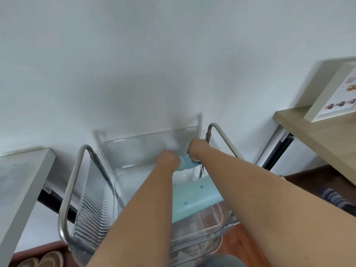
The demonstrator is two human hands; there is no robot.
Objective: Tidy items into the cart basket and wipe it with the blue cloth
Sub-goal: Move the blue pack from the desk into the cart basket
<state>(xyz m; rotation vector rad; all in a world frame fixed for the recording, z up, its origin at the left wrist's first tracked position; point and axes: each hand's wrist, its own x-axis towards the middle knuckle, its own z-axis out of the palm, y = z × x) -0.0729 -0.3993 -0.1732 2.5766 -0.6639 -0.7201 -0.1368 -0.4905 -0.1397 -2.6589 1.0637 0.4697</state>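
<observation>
The clear ribbed cart basket [92, 191] sits in a metal cart frame [67, 191] against the white wall. Both my arms reach down into it. My left hand [166, 158] and my right hand [196, 151] are close together at the basket's far right side. Both are closed on a bunched blue cloth [185, 164] that shows between them. A pale blue flat item with blue dots [194, 197] lies across the basket under my right forearm. The fingers are mostly hidden.
A white table [21, 182] stands at the left, a wooden desk [316, 132] with a white printed box [335, 93] at the right. Slippers [44, 260] lie on the wooden floor at the lower left. A striped fabric thing [335, 195] lies under the desk.
</observation>
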